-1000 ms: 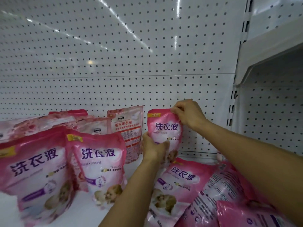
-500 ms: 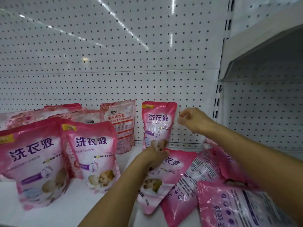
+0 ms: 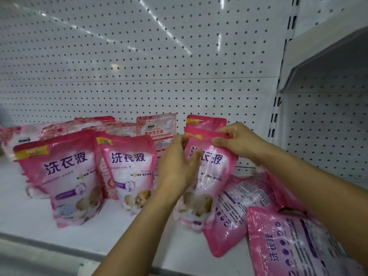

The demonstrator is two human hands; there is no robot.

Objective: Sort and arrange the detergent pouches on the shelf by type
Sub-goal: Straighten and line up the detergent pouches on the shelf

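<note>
White pegboard backing and a white shelf are seen, with pink detergent pouches partly stood up and partly heaped.

One pink pouch is held upright near the middle of the shelf, directly in front of a like pouch stood against the pegboard. Its top seal is pinched by the right hand from 2 o'clock, wrist raised and forearm angled in from 4 o'clock; its left edge is gripped by the left hand, fingers curled onto the front, forearm rising from 6 o'clock. If released before its base is settled, the soft pouch could probably slump forward or tip onto the lying pouches at 4 o'clock. The rear pouch might be knocked over if pushed back too hard.
</note>
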